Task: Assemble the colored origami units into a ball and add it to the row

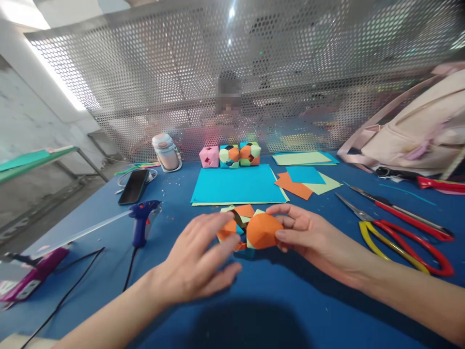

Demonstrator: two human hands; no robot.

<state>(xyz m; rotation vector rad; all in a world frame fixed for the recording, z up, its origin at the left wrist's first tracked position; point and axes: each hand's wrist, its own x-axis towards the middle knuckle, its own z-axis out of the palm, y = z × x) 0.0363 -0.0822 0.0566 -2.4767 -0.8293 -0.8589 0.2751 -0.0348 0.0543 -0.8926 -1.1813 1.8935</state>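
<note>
In front of me is a folded paper model (263, 231) in orange, pale green and blue, with dark openings between its pieces. My right hand (303, 230) pinches a rounded orange part at its right side between thumb and fingers. My left hand (201, 257), slightly blurred, is open with its fingers spread at the model's left side. Those fingers cover part of the model, and I cannot tell whether they touch it. Just behind lies a stack of blue and pale green paper sheets (236, 184).
Three finished-looking paper balls (229, 156) stand at the back by a perforated metal screen (174, 87). A glue gun (141, 220), phone (134, 186) and bottle (166, 151) are left. Scissors (395, 242), a craft knife (403, 213), paper squares (307, 178) and a bag (417, 121) are right.
</note>
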